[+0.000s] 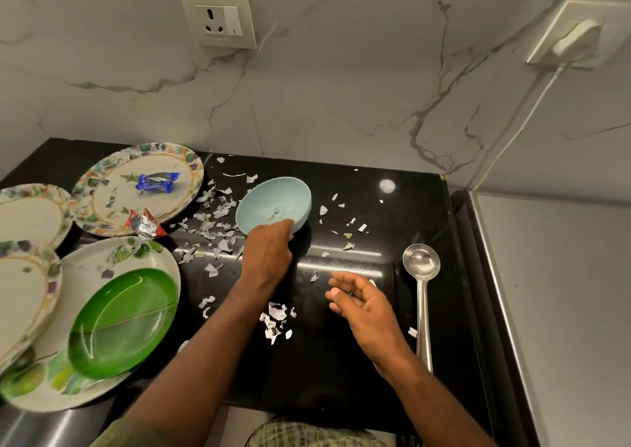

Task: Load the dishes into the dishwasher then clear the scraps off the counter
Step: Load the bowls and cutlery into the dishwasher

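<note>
**Bowl in the left hand, ladle beside the right**

The black counter [341, 361] runs left to right under a marble wall, littered with torn paper scraps [218, 214], thickest just left of centre and thinner toward the right. On the left side sit the big dishes: patterned plates [112, 190], one carrying a blue wrapper [157, 181], and a nearer plate that holds a green plate [123, 320]. No dishwasher is in view, so all of the loading appears undone.

The light blue bowl [275, 204] stands mid-counter, tilted with its opening toward the person, a few scraps inside. The left hand [268, 253] reaches forward and grips its near rim, fingers curled over the edge. The bowl lies straight ahead of that hand and well apart from the right.

The right hand [362, 305] hovers low over the counter, palm up, fingers loosely curled and holding nothing that can be made out. Just to its right lies the steel ladle [421, 296], long axis running away from the person, bowl end far, handle near. The right hand is plainly the nearer to it, so a short sideways reach onto the handle would likely suit, while the left lifts the bowl.
</note>
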The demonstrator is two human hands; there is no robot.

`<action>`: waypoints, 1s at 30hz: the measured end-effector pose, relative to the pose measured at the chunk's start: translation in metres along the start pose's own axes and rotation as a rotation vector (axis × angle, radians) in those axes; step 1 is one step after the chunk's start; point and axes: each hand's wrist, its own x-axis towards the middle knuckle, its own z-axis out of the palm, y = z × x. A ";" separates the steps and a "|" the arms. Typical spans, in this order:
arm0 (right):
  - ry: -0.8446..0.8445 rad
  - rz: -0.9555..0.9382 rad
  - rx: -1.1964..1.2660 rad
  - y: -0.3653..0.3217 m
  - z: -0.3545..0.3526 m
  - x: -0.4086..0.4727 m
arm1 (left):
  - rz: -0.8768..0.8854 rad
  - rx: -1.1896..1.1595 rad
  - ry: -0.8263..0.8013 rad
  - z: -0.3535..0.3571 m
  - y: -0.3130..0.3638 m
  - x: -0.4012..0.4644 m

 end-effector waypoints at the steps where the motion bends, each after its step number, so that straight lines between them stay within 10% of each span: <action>1: 0.003 0.000 0.006 0.000 -0.001 -0.001 | -0.076 -0.134 0.068 -0.004 0.004 -0.003; 11: 0.019 -0.007 0.088 0.004 -0.009 -0.008 | -0.930 -2.008 0.523 -0.046 0.000 -0.021; 20: 0.014 -0.023 0.124 0.006 -0.020 -0.020 | -0.659 -1.450 0.339 -0.075 0.053 -0.053; 30: 0.336 -0.050 0.518 -0.013 -0.128 -0.086 | -0.517 -1.786 -0.389 -0.022 0.179 -0.105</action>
